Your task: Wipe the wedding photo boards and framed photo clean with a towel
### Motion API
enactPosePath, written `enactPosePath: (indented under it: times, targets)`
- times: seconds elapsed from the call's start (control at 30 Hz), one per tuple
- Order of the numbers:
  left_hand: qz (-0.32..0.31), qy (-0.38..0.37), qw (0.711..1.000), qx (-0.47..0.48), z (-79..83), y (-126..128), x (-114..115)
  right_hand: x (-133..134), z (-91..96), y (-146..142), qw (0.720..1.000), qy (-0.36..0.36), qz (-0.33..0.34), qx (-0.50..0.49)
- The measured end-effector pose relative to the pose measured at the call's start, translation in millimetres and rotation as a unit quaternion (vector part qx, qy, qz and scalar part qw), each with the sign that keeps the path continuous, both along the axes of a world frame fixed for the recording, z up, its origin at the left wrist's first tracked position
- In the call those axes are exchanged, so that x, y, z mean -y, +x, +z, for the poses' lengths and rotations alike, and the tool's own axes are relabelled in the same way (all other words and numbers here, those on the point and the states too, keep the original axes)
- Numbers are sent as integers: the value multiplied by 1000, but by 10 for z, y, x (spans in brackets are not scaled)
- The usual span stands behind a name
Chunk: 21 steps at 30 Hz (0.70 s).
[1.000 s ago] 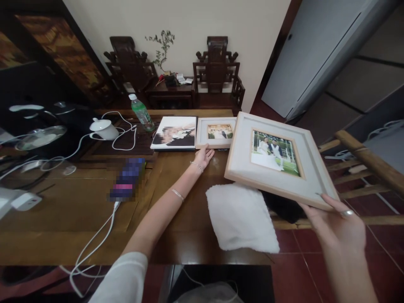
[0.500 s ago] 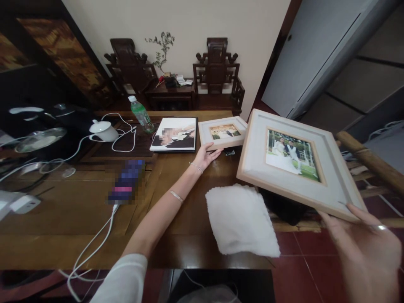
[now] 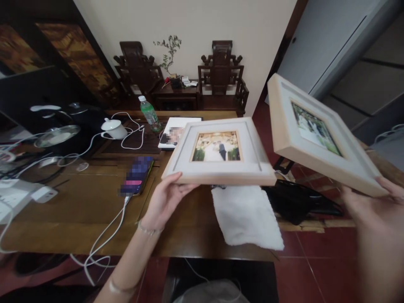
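My left hand (image 3: 167, 198) is closed on the near left corner of a white picture frame (image 3: 252, 162) with a wooden edge, thumb on top and fingers beneath. It is raised above the table and shows a photo of a couple. Off to the right, my right hand (image 3: 375, 206) grips the lower right corner of a second picture frame (image 3: 285, 122), held up and tilted, its photo showing two people outdoors. Below the frames a white cloth (image 3: 248, 216) lies at the table's right end. Behind the first frame, a white photo album or panel (image 3: 176, 122) is partly hidden.
On the wooden table (image 3: 104, 219) are a phone (image 3: 137, 176) on a white cable, a lidded white cup (image 3: 113, 128), a green-labelled bottle (image 3: 150, 114), a pot (image 3: 59, 141) and a power strip (image 3: 15, 198). A black bag (image 3: 290, 202) lies past the right edge.
My left hand has lifted the smaller-looking frame off the table and brought it nearer. My right hand has raised its frame and turned it to a steeper angle.
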State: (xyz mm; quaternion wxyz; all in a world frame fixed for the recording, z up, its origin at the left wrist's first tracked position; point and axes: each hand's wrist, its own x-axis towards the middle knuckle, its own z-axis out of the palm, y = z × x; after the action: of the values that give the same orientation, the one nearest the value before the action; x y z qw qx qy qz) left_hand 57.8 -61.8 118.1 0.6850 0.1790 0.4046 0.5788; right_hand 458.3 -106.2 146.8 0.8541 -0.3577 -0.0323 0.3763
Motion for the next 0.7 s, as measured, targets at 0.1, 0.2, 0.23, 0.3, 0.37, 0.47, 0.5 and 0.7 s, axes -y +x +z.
enactPosePath:
  times: [0.1,0.2,0.23,0.3,0.37,0.47,0.5,0.7]
  targets:
    - [36,-45,998,-8,-126,-167,357,-226,-72,-78,996,8,53,66]
    - [64,-83,994,-13,-243,-287,596,-484,-184,-159,993,-35,90,73]
    - [76,-90,993,-13,-279,-321,650,-576,-217,-191,990,-52,103,75]
    - [83,-104,991,-16,-351,-381,724,-765,-280,-262,985,-83,132,78]
    - [90,-111,990,-21,-425,-430,762,-954,-352,-329,979,-114,154,70]
    - [89,-117,989,-26,-532,-481,778,-1226,-509,-402,970,-125,200,66]
    - [86,-119,989,-28,-565,-492,776,-1312,-575,-419,967,-122,214,71]
    - [68,-117,990,-38,-729,-523,739,-1757,-958,-513,955,-107,256,105]
